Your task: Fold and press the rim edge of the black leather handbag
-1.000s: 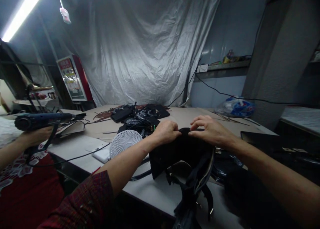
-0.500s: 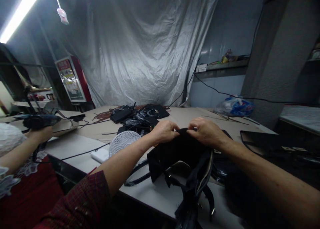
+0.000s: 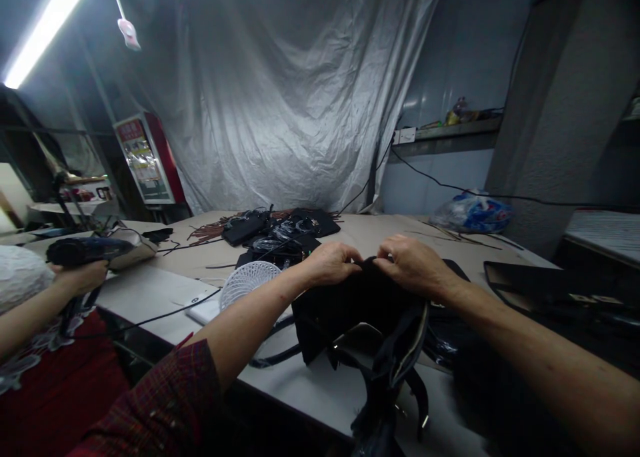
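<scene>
A black handbag [image 3: 320, 317] stands gaping toward me at the table's front edge, its straps and buckles hanging over the side. Along its far upper rim, my left hand [image 3: 333, 262] pinches the edge between thumb and fingers. Close beside it, my right hand [image 3: 407, 260] grips the same rim a little to the right. A pale zipper tape shows on the bag's right side. The fingertips inside the fold are partly hidden.
A white fan [image 3: 249, 282] stands left of the bag. Several black bags [image 3: 280, 234] lie further back on the table [image 3: 390, 227]. At left, a co-worker's hand [image 3: 83, 277] holds a black hair dryer [image 3: 90, 249]. Black bag panels [image 3: 550, 290] lie at right.
Both my hands keep their grip on the bag's rim with hardly any movement. The co-worker's dryer has shifted slightly, and my view has turned a little to the left.
</scene>
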A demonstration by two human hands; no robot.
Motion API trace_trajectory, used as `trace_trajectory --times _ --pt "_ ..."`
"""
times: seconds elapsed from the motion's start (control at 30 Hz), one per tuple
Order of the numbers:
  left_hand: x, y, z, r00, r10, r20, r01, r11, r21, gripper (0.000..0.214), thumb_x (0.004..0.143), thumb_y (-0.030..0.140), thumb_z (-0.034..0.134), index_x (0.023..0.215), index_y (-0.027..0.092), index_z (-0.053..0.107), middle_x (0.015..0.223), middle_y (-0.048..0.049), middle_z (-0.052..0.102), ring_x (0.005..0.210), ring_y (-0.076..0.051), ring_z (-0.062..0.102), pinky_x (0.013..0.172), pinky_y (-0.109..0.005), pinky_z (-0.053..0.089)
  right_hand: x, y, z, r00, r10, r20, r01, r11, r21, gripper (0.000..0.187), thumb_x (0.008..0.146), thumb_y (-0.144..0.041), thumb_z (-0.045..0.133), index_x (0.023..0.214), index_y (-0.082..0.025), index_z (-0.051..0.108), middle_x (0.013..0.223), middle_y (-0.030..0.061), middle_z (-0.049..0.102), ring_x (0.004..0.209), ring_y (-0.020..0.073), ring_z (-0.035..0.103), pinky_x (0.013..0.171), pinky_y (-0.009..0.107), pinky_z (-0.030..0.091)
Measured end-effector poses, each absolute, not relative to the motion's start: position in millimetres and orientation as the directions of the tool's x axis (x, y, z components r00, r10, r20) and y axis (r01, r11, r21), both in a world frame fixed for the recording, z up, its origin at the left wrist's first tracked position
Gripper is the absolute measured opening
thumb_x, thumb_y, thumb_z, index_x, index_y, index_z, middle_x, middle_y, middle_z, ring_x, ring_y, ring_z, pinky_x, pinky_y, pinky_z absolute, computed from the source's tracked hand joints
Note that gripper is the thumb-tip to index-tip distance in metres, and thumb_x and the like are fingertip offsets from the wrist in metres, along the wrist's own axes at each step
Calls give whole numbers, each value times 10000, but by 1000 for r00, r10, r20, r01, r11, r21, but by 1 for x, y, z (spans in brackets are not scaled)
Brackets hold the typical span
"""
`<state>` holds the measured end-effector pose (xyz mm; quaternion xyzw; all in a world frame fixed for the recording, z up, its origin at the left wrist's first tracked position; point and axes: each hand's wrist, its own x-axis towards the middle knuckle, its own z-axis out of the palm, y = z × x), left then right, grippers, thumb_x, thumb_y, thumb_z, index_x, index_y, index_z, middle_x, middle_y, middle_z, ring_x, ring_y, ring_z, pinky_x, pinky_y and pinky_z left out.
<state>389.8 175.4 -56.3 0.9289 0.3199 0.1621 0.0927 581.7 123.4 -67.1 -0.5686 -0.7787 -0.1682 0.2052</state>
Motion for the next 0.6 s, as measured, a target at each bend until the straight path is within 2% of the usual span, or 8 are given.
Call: trace_trajectory --times 0.1,0.2,0.3,0.4,0.53,0.6 --pt "393 177 -58 763 600 243 544 -797 262 220 807 239 557 955 195 714 871 -4 705 844 -157 617 754 -224 453 580 122 -66 -297 807 510 950 303 73 170 830 -241 518 751 -170 650 776 70 630 769 202 557 684 297 360" --pt "402 179 -60 723 629 284 582 -777 240 269 770 331 623 987 186 690 872 -21 706 823 -177 627 731 -244 474 579 122 -65 -297 813 500 952 291 93 181 836 -243 513 762 -166 660 779 76 634 761 206 559 681 303 363" --pt "412 180 -64 712 599 366 588 -794 157 250 794 360 599 961 205 701 880 -37 711 854 -199 636 783 -278 484 577 124 -66 -284 824 490 956 282 80 187 839 -237 508 776 -163 668 798 83 641 793 215 568 693 305 374" --pt "418 181 -65 690 616 379 628 -770 107 210 816 300 544 860 202 724 832 -48 712 835 -203 640 788 -290 492 577 124 -65 -257 836 486 947 317 -45 175 841 -226 505 798 -176 666 830 70 651 850 207 580 732 291 398" --pt "415 176 -60 592 721 361 736 -666 124 219 784 266 552 857 161 730 849 -92 710 846 -233 638 796 -325 507 587 114 -63 -166 796 582 895 369 -250 187 860 -239 468 910 -181 639 989 86 662 937 202 598 831 299 431" --pt "410 173 -57 544 763 349 784 -611 111 248 780 249 531 894 152 729 901 -112 708 870 -245 641 790 -329 514 600 109 -68 -71 797 599 880 333 -338 189 864 -294 476 908 -216 643 973 85 675 846 212 630 756 327 464"
